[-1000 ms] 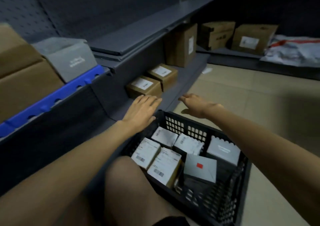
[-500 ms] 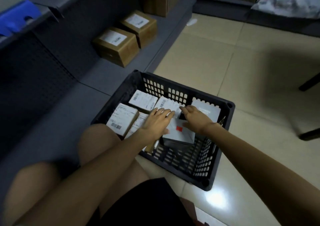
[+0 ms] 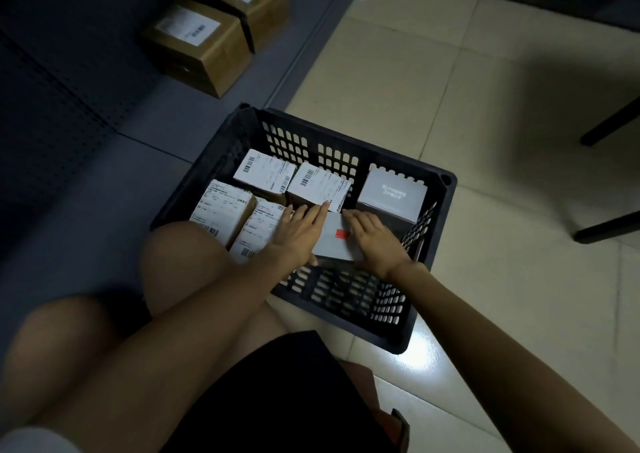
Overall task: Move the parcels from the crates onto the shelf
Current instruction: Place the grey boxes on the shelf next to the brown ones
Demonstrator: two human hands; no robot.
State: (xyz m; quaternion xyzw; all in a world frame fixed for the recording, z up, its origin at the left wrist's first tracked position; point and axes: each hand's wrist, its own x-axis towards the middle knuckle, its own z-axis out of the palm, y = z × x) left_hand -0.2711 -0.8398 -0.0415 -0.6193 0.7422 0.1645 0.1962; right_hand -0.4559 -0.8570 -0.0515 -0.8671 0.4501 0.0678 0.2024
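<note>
- The shelf (image 3: 194, 120) runs along the far left at floor level, and two brown cartons (image 3: 197, 45) already sit on it, with bare grey surface nearer the camera where the next parcel could go.
- The black crate (image 3: 446, 182) stands on the tiled floor just beside the shelf edge; inside, four labelled white parcels (image 3: 265, 175) lie packed against the left and back walls.
- The left hand (image 3: 298, 234) lies flat and spread over the left edge of the grey parcel with the red mark (image 3: 337, 239), fingers extended rather than curled. It presses on the parcel and overlaps the white one next to it, so it has no real hold yet.
- The grey parcel sits low in the crate's near middle, between the two hands.
- The right hand (image 3: 375, 241) rests on its right edge, fingers loosely bent; whether the thumb is tucked under cannot be told.
- To lift cleanly, both hands should probably slide down the parcel's sides and pinch it from opposite edges (it looks slim and light), then raise it straight up clear of the neighbouring labels before swinging left.
- A grey box (image 3: 391, 192) stands at the right rear corner, untouched.
</note>
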